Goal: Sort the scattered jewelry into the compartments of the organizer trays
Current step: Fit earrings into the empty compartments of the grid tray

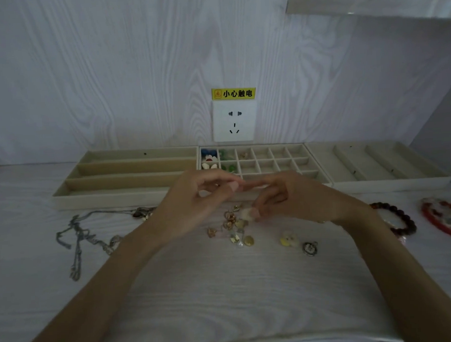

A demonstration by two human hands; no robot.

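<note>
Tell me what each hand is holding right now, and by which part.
The left hand pinches something tiny and gold between thumb and fingertip; which part, unclear. The right hand pinches a small pale pink piece at its edge.

Three trays [257,192] behind earrings [232,222]; necklaces [77,236] left, bracelets [404,219] right.

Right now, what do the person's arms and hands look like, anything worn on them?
Both forearms are bare from the picture's lower edge up to the hands, with no sleeves in view. No watch or bracelet shows on either wrist, and no gloves. The left hand and right hand show short nails; the dim, blurred picture does not settle whether any finger carries a ring.
</note>
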